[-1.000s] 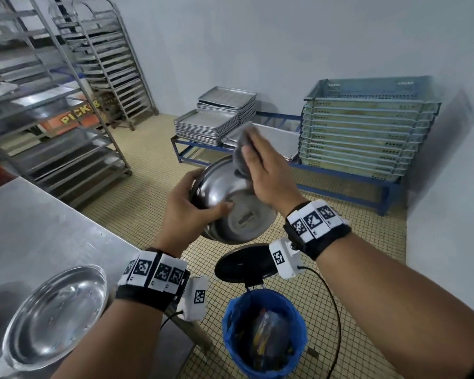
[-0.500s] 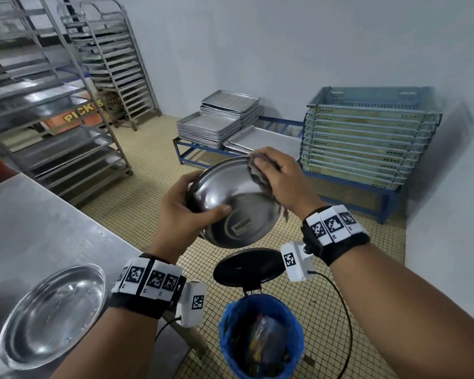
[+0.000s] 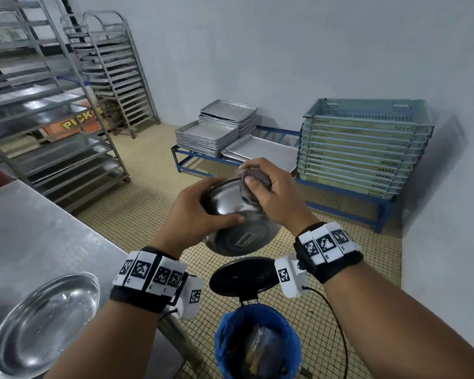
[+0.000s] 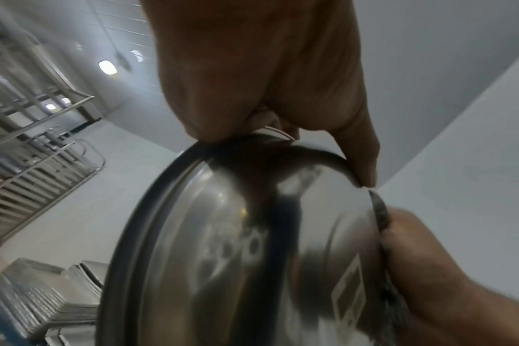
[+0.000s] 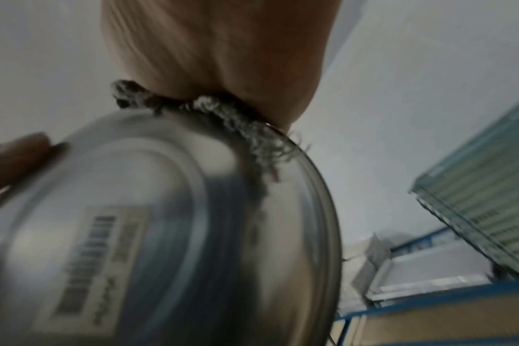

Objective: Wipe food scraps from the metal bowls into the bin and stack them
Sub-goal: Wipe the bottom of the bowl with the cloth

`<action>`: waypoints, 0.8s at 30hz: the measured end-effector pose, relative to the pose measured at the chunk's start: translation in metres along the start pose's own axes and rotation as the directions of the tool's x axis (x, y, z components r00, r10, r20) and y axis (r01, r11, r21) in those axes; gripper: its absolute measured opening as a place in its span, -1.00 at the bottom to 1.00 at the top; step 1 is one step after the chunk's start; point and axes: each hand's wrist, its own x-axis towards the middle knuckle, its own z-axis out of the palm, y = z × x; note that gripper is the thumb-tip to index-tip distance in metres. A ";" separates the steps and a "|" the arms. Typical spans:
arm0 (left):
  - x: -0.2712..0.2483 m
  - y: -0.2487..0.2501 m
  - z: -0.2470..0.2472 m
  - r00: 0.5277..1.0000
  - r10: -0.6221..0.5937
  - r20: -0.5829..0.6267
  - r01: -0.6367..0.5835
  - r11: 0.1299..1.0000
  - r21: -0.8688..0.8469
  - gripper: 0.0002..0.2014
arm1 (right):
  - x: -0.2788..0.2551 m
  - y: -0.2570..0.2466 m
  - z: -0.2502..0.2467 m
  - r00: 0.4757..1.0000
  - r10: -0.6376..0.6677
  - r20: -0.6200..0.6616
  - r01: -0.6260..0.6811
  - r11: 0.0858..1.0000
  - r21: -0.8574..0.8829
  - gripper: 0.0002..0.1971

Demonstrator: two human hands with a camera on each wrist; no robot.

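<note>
A metal bowl [image 3: 238, 231] is held tilted in the air above the blue-lined bin [image 3: 257, 343], its labelled underside facing me. My left hand [image 3: 197, 214] grips its left rim, thumb lying across the outside. My right hand [image 3: 268, 190] clutches a bunched grey rag [image 3: 253, 179] and presses it over the bowl's upper right rim. In the left wrist view the bowl [image 4: 237, 252] fills the frame, with the rag's edge [image 4: 381, 215] at its right rim. The right wrist view shows the rag [image 5: 237, 121] draped over the bowl [image 5: 163, 234]. A second metal bowl [image 3: 43, 324] sits upright on the steel table.
The steel table [image 3: 30, 228] runs along the left. The bin's black lid [image 3: 244, 274] stands open behind it. Tray racks [image 3: 52, 110] line the left; stacked metal trays [image 3: 216, 132] and green crates [image 3: 364, 149] rest on a blue bench by the wall.
The right hand with the rag has slid from above the bowl down onto its upper right rim. The bowl has tipped a little more level and sits slightly lower.
</note>
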 end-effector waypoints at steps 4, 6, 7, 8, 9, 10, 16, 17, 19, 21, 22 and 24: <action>-0.006 -0.002 -0.001 0.995 -0.005 -0.099 -0.003 0.997 -0.079 -0.34 | -0.011 0.012 -0.002 0.974 0.218 -0.058 -0.200 0.953 0.228 -0.83; -0.008 -0.002 0.003 0.994 -0.015 -0.104 0.005 0.995 -0.099 -0.37 | -0.011 0.012 -0.002 0.964 0.256 -0.071 -0.236 0.947 0.219 -0.83; -0.008 -0.002 0.006 0.995 -0.018 -0.093 0.009 0.995 -0.096 -0.38 | -0.008 0.009 0.000 0.972 0.228 -0.054 -0.216 0.961 0.176 -0.82; -0.007 -0.001 0.008 0.997 -0.014 -0.079 0.006 0.996 -0.092 -0.38 | -0.005 0.005 0.002 0.983 0.179 -0.028 -0.174 0.977 0.124 -0.83; -0.007 -0.001 0.008 0.997 -0.009 -0.072 0.002 0.995 -0.100 -0.36 | -0.002 0.001 0.003 0.991 0.134 -0.008 -0.133 0.988 0.074 -0.84; -0.006 -0.001 0.008 0.997 -0.007 -0.074 -0.001 0.993 -0.117 -0.33 | 0.000 -0.001 0.002 0.994 0.112 -0.004 -0.112 0.992 0.057 -0.84; -0.007 -0.011 -0.003 0.985 -0.091 -0.146 0.041 0.949 -0.311 -0.31 | -0.008 0.016 -0.001 0.929 0.360 -0.089 -0.309 0.884 0.351 -0.80; -0.008 -0.012 -0.003 0.986 -0.108 -0.127 0.061 0.943 -0.327 -0.34 | -0.007 0.013 0.001 0.928 0.365 -0.077 -0.309 0.867 0.390 -0.79; -0.008 -0.011 -0.003 0.989 -0.122 -0.082 0.088 0.938 -0.336 -0.37 | -0.004 0.008 0.000 0.940 0.335 -0.063 -0.283 0.870 0.405 -0.82; -0.005 -0.009 -0.004 0.990 -0.129 -0.054 0.105 0.942 -0.320 -0.38 | 0.002 0.004 -0.001 0.960 0.273 -0.067 -0.238 0.916 0.324 -0.85; -0.004 -0.007 -0.005 0.991 -0.126 -0.044 0.107 0.944 -0.312 -0.40 | 0.005 0.001 0.000 0.973 0.220 -0.067 -0.197 0.948 0.251 -0.85; -0.001 -0.005 -0.004 0.993 -0.117 -0.024 0.104 0.943 -0.315 -0.42 | 0.007 -0.004 0.003 0.995 0.092 -0.048 -0.091 0.995 0.028 -0.81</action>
